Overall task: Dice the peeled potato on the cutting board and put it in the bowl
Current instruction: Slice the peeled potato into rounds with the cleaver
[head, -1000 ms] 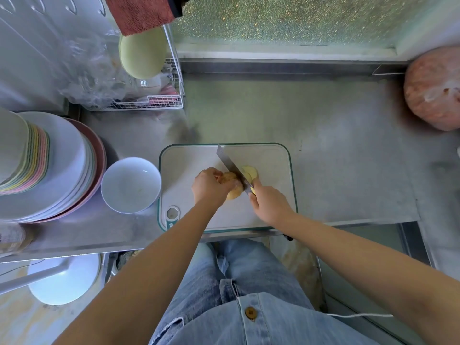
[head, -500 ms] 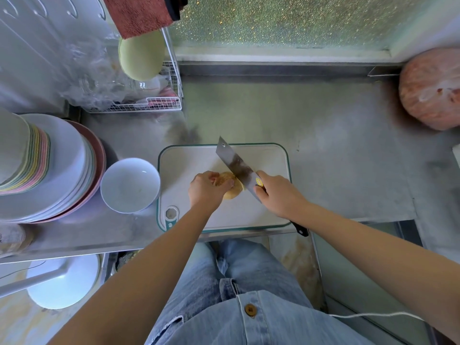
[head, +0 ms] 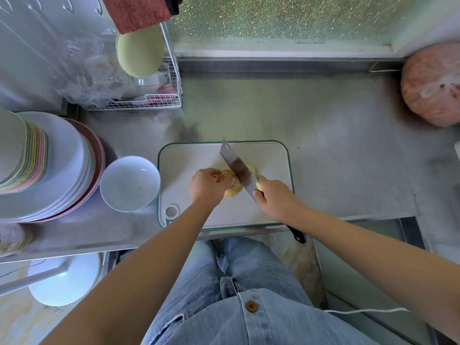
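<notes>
A peeled yellow potato (head: 232, 189) lies in the middle of the white cutting board (head: 184, 158). My left hand (head: 207, 186) grips the potato from the left with curled fingers. A cut-off slice (head: 251, 168) lies just right of the blade. My right hand (head: 275, 200) holds the cleaver (head: 237, 168) by its black handle; the blade runs diagonally across the potato, tip pointing up-left. The white bowl (head: 129, 184) stands empty just left of the board.
A tall stack of plates (head: 49, 165) fills the counter's left side. A wire rack (head: 149, 95) with plastic bags stands behind the bowl. A pink bagged lump (head: 431, 83) sits at the far right. The counter's front edge runs just under the board.
The cleaver lifted and shifted from the potato's right end to farther left, leaving a slice showing at its right. My left hand stayed on the potato.
</notes>
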{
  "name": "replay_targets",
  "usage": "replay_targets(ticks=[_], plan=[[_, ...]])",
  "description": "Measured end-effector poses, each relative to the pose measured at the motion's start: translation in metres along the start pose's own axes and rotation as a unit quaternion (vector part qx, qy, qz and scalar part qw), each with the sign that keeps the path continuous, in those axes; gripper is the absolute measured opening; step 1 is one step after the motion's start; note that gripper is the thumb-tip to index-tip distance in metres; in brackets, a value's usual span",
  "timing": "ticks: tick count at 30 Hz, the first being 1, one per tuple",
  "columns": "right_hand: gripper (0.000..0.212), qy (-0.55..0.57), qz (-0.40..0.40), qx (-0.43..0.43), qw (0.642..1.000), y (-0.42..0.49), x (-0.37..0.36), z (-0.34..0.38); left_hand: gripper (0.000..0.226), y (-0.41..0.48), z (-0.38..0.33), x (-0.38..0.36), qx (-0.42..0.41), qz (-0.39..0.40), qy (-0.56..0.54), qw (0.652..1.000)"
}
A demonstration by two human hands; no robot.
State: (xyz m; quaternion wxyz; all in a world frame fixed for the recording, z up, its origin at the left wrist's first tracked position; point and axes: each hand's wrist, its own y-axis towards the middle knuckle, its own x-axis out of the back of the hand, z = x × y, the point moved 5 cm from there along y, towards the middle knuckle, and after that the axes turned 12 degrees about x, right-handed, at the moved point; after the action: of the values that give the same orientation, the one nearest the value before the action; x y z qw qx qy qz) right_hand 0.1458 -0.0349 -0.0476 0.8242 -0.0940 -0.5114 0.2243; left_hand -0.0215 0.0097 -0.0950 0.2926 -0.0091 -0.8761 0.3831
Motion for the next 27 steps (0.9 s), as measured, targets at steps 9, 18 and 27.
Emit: replay_targets(ticks=[9,18,27], plan=[[0.024,-0.025,-0.010,-0.015,1.000,0.017,-0.028,0.005,0.048,-0.007,-0.006,0.003,-0.016,-0.012,0.032,0.999],[0.027,-0.040,-0.023,-0.006,0.999,0.017,-0.022,0.000,0.060,-0.026,-0.013,0.003,-0.091,-0.030,0.159,0.983],[0.027,-0.047,-0.022,0.033,0.998,0.004,0.009,0.018,0.058,-0.030,-0.010,0.010,-0.092,-0.036,0.199,0.975]])
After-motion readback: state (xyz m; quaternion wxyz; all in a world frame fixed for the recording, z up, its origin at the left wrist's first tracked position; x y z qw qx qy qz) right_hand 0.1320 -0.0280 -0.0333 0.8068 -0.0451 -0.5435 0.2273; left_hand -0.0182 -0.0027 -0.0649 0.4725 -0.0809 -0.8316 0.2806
